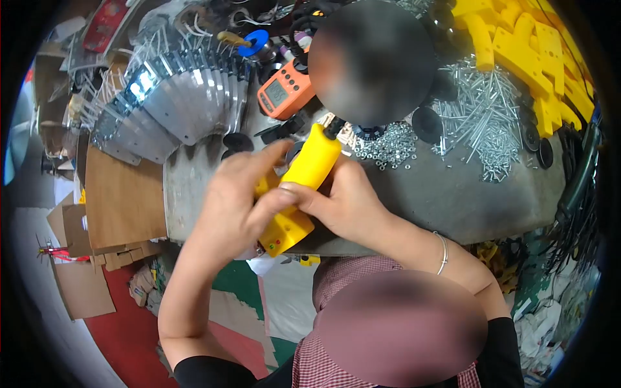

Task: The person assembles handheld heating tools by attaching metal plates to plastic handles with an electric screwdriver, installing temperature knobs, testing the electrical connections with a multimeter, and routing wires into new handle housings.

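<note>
A yellow plastic tool handle [304, 171] is held at a slant above the near edge of the bench, with a black cord sleeve [334, 127] at its upper end. Small red and green spots [274, 245] show at its lower end. My right hand [349, 197] is closed round the handle from the right, thumb lying across it. From the left, my left hand [239, 197] grips the lower part with its thumb on top; its fingers are slightly blurred and partly hidden behind the handle.
An orange multimeter [285, 89] lies beyond the hands. Grey metal plates with white wires [178, 103] stand fanned at left. Nuts [391, 145], long screws [479, 110] and yellow housings [533, 55] are piled at right. A blue spool [257, 44] sits behind. Dark blurred discs cover parts of the view.
</note>
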The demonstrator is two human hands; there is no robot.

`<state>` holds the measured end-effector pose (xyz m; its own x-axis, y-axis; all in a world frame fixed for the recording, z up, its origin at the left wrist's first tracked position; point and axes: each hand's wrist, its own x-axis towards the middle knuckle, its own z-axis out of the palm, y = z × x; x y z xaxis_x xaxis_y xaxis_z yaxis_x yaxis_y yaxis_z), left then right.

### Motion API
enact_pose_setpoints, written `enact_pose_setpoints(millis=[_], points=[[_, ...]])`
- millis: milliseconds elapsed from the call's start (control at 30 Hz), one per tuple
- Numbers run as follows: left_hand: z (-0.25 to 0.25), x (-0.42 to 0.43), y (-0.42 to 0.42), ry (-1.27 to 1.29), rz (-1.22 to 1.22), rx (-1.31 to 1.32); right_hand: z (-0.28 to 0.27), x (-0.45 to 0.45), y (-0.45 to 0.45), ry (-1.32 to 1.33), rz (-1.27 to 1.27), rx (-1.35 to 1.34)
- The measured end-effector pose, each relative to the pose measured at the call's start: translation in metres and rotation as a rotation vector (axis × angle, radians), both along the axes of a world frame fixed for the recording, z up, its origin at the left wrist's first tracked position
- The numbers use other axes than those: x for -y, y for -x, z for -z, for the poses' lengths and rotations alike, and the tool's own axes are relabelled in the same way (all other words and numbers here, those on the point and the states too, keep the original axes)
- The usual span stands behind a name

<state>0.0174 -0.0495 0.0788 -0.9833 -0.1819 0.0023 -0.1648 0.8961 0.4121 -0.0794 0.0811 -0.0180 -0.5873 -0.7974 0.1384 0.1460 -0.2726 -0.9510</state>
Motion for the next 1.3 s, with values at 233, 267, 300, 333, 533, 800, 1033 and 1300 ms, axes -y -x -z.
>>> enact_pose_setpoints(millis=[233,267,300,333,533,800,1033,1300], points=[[0.022,-0.008,0.009,-0.037,0.024,-0.044,0.01,-0.003,-0.006,0.026,0.036,0.032],[0.024,-0.009,0.007,-0.046,0.001,-0.07,0.01,-0.004,-0.006,0.014,0.031,0.061],[0.026,-0.009,0.007,-0.066,-0.031,-0.07,0.01,-0.004,-0.007,0.02,0.047,0.06],[0.029,-0.01,0.007,-0.077,-0.037,-0.047,0.011,-0.005,-0.007,0.027,0.064,0.055],[0.03,-0.011,0.005,-0.199,-0.202,0.031,0.013,-0.004,-0.01,0.056,0.133,0.045],[0.024,-0.007,0.003,-0.36,-0.202,-0.12,0.002,-0.003,-0.007,-0.02,0.034,0.15],[0.005,-0.012,-0.021,-0.13,-0.162,-0.322,-0.001,-0.015,0.008,-0.195,-0.109,0.089],[0.0,-0.03,-0.018,0.139,-0.063,-0.311,-0.03,-0.026,0.053,-0.422,-0.289,-0.204]])
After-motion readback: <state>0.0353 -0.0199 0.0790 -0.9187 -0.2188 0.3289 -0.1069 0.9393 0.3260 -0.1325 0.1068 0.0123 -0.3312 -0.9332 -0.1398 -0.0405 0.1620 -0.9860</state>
